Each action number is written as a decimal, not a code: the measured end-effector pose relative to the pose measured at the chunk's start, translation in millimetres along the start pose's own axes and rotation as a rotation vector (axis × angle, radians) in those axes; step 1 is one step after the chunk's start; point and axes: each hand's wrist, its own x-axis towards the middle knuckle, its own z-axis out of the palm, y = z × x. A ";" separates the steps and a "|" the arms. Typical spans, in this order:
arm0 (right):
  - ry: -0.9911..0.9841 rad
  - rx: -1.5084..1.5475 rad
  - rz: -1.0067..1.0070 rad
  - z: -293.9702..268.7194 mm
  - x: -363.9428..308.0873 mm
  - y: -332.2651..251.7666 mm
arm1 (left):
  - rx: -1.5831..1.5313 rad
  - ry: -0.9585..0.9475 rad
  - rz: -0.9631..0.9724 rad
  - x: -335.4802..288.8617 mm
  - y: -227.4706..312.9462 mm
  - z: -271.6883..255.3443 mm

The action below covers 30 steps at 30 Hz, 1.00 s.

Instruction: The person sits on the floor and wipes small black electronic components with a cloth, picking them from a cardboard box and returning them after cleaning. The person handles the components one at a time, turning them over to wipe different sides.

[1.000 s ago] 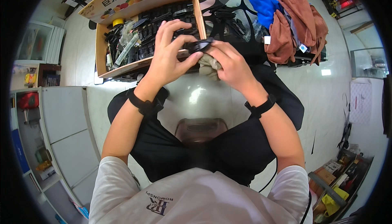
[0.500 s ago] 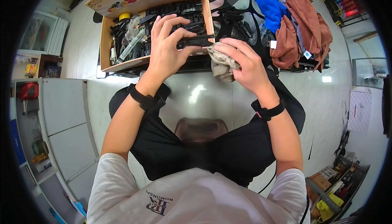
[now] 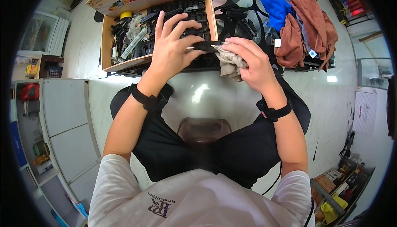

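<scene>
Between my two hands, over the front edge of the table, is a slim black part (image 3: 206,46), its exact kind too small to make out. My left hand (image 3: 171,45) pinches its left end between thumb and index finger, the other fingers raised and spread. Wrapped in my right hand (image 3: 253,63) is a crumpled grey-beige cloth (image 3: 230,63), pressed against the part's right end. Behind my left hand stands an open cardboard box (image 3: 211,14) full of black plastic pieces, its printed flap raised at the back.
Right of the box, more black pieces (image 3: 244,26) lie on the patterned table. Beyond them are a blue cloth (image 3: 273,5) and brown cloths (image 3: 310,20) in a heap. A brown stool (image 3: 204,131) shows between my legs. White cabinets (image 3: 68,109) stand at the left.
The black part has shifted slightly right and lower and is turned a little. My right hand and the cloth moved slightly right with it.
</scene>
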 end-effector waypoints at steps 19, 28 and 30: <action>-0.052 -0.164 -0.033 9.7 -4.0 3.6 | -0.075 -0.014 0.015 1.4 7.5 7.9; 0.034 -0.016 -0.079 27.7 -5.0 -4.1 | -0.490 -0.121 -0.062 0.3 7.0 3.6; 0.033 -0.024 -0.088 21.6 0.2 -8.4 | -0.408 -0.113 -0.047 0.1 3.4 2.0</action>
